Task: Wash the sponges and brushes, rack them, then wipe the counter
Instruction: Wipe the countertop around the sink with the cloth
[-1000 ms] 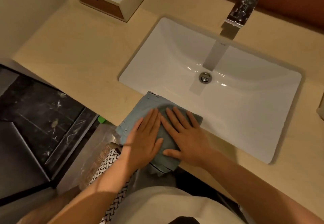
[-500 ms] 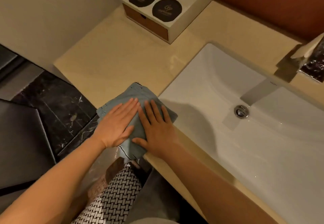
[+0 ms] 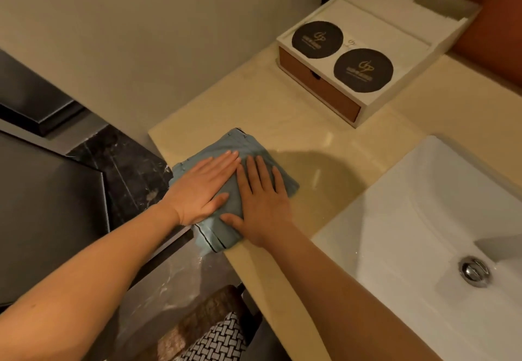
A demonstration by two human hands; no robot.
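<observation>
A folded blue-grey cloth (image 3: 243,146) lies on the beige counter (image 3: 324,134) near its left front corner, one end hanging over the front edge. My left hand (image 3: 203,191) and my right hand (image 3: 262,199) press flat on it side by side, fingers straight and pointing away from me. A damp sheen shows on the counter just right of the cloth. No sponges, brushes or rack are in view.
A white sink basin (image 3: 423,219) with a chrome drain (image 3: 476,270) is set into the counter at the right. A white box (image 3: 319,98) with two black round lids stands at the back. A beige wall and dark marble floor (image 3: 127,163) lie to the left.
Both hands have slid the cloth leftward along the counter's front edge, from in front of the sink to the left corner. My view has turned left with them.
</observation>
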